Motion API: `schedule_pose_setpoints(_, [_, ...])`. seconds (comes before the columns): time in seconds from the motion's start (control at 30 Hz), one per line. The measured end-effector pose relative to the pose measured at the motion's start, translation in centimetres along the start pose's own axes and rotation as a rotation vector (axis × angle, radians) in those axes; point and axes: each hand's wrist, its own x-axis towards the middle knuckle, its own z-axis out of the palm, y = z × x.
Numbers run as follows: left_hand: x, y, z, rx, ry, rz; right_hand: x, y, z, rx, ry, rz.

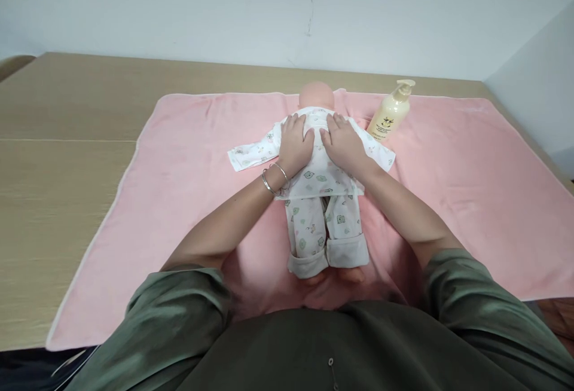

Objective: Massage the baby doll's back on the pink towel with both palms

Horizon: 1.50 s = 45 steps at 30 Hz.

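A baby doll [320, 182] in white printed clothes lies on a pink towel [188, 170], head away from me, feet toward me. My left hand [295, 143] rests flat on the left side of its upper back, fingers stretched toward the head. My right hand [343, 143] lies flat on the right side, mirroring the left. Both palms press on the doll's shirt and hold nothing. Two silver bangles [274, 177] circle my left wrist. The doll's face is hidden.
A cream pump bottle [391, 113] lies tilted on the towel just right of the doll's head. The towel covers a wooden table [58, 158] that meets a pale wall behind and another on the right. My green sleeves fill the bottom of the view.
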Motion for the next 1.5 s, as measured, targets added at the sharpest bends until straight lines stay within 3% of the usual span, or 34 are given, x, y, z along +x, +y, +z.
schedule_pose_setpoints(0.13, [-0.1, -0.6, 0.2, 0.003, 0.012, 0.039, -0.3, -2.0, -0.8, -0.177, 0.003, -0.006])
schedule_pose_setpoints(0.23, [-0.4, -0.8, 0.0, 0.0, 0.018, 0.064, 0.7, -2.0, -0.6, -0.146, 0.016, -0.016])
schedule_pose_setpoints(0.47, [-1.0, -0.5, -0.6, 0.016, -0.053, 0.052, 1.8, 1.1, 1.5, 0.097, 0.08, -0.11])
schedule_pose_setpoints(0.7, [-0.6, 0.7, -1.5, 0.051, -0.071, 0.05, 1.6, 3.4, 1.2, 0.184, 0.015, -0.247])
schedule_pose_setpoints(0.9, [2.0, 2.4, -1.7, 0.149, -0.089, -0.039, 1.1, 0.4, -0.1, -0.037, 0.012, -0.093])
schedule_pose_setpoints(1.03, [1.6, 2.3, -1.6, 0.179, -0.095, 0.023, 1.0, -1.2, -0.7, -0.113, 0.003, 0.008])
schedule_pose_setpoints(1.27, [-0.8, 3.9, -2.3, 0.286, -0.14, 0.127, 2.5, 1.8, 0.2, 0.044, -0.072, -0.133])
schedule_pose_setpoints(1.5, [1.8, 1.9, -2.3, 0.236, -0.165, 0.073, -0.2, -1.4, -0.4, -0.122, 0.025, -0.104])
